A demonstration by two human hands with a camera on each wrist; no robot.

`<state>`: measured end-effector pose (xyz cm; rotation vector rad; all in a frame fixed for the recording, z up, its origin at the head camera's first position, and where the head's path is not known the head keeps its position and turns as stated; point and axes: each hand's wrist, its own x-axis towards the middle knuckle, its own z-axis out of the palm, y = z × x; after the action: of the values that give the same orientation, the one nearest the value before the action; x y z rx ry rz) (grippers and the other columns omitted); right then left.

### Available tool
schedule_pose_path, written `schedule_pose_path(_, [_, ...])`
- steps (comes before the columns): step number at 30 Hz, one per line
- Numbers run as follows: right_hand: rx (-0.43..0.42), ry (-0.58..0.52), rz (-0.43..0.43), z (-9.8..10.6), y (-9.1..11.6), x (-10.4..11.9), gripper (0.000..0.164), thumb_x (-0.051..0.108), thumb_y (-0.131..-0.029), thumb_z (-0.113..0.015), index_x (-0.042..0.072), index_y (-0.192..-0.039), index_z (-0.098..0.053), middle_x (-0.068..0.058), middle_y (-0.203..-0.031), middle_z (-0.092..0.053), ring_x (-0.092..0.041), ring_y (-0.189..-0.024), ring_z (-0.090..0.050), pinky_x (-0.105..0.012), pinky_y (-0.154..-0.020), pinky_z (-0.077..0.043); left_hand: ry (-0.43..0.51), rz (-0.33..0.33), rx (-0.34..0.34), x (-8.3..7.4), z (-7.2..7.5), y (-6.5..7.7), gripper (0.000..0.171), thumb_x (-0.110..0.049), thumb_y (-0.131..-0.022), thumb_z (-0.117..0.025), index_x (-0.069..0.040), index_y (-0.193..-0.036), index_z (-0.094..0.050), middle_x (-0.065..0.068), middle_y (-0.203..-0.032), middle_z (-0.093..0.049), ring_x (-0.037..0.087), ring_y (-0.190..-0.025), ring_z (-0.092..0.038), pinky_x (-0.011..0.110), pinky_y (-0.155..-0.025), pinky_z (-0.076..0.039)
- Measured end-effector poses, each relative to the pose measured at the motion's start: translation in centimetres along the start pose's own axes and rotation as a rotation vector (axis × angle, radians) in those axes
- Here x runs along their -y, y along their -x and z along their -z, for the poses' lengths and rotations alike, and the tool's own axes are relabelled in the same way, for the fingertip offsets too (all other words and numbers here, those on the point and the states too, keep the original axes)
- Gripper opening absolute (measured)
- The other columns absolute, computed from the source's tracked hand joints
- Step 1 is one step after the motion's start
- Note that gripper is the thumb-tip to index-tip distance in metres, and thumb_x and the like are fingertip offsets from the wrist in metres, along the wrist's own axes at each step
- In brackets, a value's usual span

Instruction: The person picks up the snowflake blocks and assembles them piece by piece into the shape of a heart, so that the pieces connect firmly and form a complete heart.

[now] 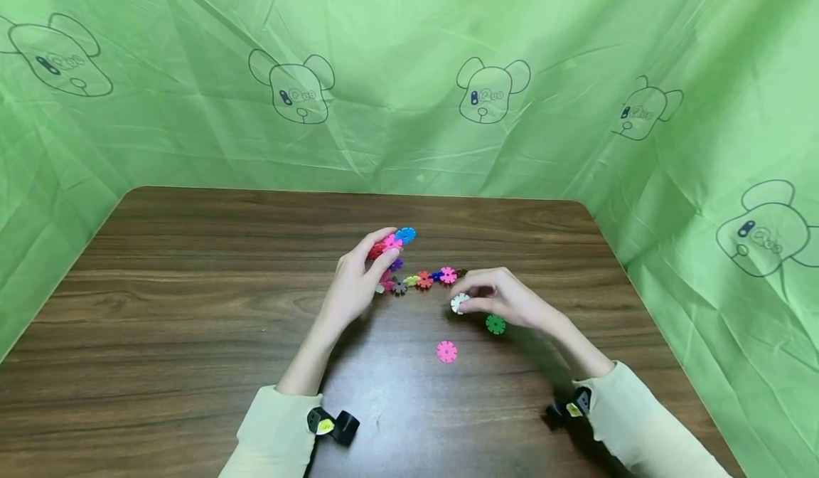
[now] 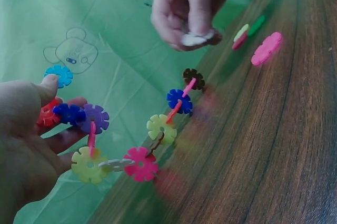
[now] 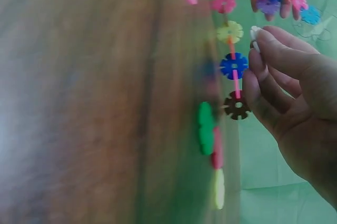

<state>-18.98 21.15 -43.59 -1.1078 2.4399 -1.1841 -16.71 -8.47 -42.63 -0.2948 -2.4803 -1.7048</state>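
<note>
A chain of notched plastic snowflake discs [image 1: 424, 279] in many colours curves across the table between the hands. My left hand [image 1: 352, 279] grips its left end, thumb and fingers around the red and pink discs. A light blue disc [image 2: 58, 76] sticks out past the thumb. The chain's other end finishes in a brown disc [image 3: 237, 105], close to my right hand [image 1: 505, 299]. Between thumb and fingertips that hand pinches a white disc [image 1: 458, 303], held apart from the chain. Its lower part is partly hidden by the fingers in the right wrist view.
Loose on the dark wood table [image 1: 160, 307] lie a pink disc [image 1: 446, 352] and a green disc [image 1: 495, 324]. A red disc [image 3: 217, 147] and a yellow disc [image 3: 219, 190] lie beyond the green one. Green curtains [image 1: 397, 144] surround the table's back and sides.
</note>
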Motion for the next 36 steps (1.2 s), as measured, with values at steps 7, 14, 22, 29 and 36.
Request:
schedule_pose_path(7, [-0.148, -0.016, -0.075, 0.6, -1.5, 0.8, 0.031, 0.013, -0.083, -0.085, 0.007, -0.112, -0.079, -0.004, -0.101, -0.077, -0.007, -0.075, -0.063, -0.021, -0.064, -0.053, 0.019, -0.015, -0.001, 0.0, 0.1, -0.1, 0.038, -0.033, -0.105, -0.059, -0.024, -0.143, -0.058, 0.011, -0.117, -0.073, 0.024, -0.102, -0.071, 0.037, -0.086, -0.055])
schedule_pose_path(14, [-0.237, 0.001, -0.119, 1.0, -2.7, 1.5, 0.04, 0.01, -0.079, -0.087, 0.011, -0.118, -0.078, -0.004, -0.107, -0.078, -0.006, -0.084, -0.066, -0.021, -0.074, -0.056, -0.01, -0.034, -0.029, 0.1, 0.2, -0.2, 0.037, -0.031, -0.106, -0.057, -0.02, -0.142, -0.06, 0.006, -0.124, -0.067, 0.022, -0.106, -0.065, 0.039, -0.097, -0.051])
schedule_pose_path(22, [-0.299, -0.064, -0.096, 0.8, -4.9, 2.5, 0.036, 0.012, -0.086, -0.084, 0.011, -0.121, -0.076, -0.005, -0.107, -0.075, -0.008, -0.085, -0.066, -0.02, -0.076, -0.056, 0.002, -0.065, -0.035, 0.0, 0.3, -0.2, 0.041, -0.03, -0.107, -0.057, -0.022, -0.147, -0.057, 0.005, -0.125, -0.067, 0.021, -0.104, -0.061, 0.039, -0.095, -0.05])
schedule_pose_path(29, [-0.323, -0.132, -0.034, 0.2, -6.3, 3.2, 0.03, 0.012, -0.092, -0.078, 0.012, -0.122, -0.075, -0.006, -0.113, -0.072, -0.013, -0.093, -0.065, -0.024, -0.083, -0.059, 0.025, -0.127, -0.03, 0.2, 0.1, -0.2, 0.042, -0.028, -0.107, -0.057, -0.027, -0.149, -0.055, 0.005, -0.135, -0.065, 0.02, -0.113, -0.064, 0.044, -0.103, -0.051])
schedule_pose_path(36, [-0.33, -0.125, -0.021, -0.1, -6.6, 3.5, 0.031, 0.012, -0.095, -0.073, 0.014, -0.126, -0.073, -0.005, -0.115, -0.072, -0.017, -0.096, -0.067, -0.027, -0.081, -0.058, 0.01, -0.149, -0.005, 0.1, 0.0, -0.2, 0.042, -0.031, -0.107, -0.055, -0.034, -0.149, -0.053, 0.0, -0.138, -0.064, 0.017, -0.118, -0.062, 0.045, -0.109, -0.048])
